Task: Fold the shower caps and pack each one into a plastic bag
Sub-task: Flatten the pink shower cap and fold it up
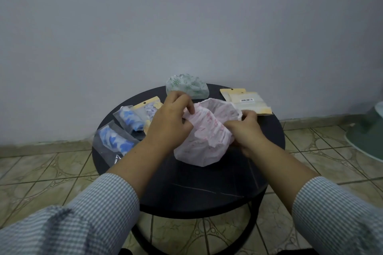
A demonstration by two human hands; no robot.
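The task looks roughly half done: on the left side of the round dark counter (pixel 186 188) two blue-patterned caps (pixel 132 120) already sit rolled inside clear plastic bags (pixel 107 145), with a third packed bag (pixel 150 108), card-headed, just behind them. Both hands work the pink shower cap (pixel 204 141) at the counter's middle; the left hand (pixel 172 122) pinches its gathered edge and the right hand (pixel 244 128) grips the opposite side, fingers curled into the film. The cap is thin, crinkly and translucent, puffed into a loose dome with a ruffled elastic rim. A green-flowered cap (pixel 187 87) waits unfolded at the far edge, and flat empty bags (pixel 246 101) with yellow headers lie to the right.
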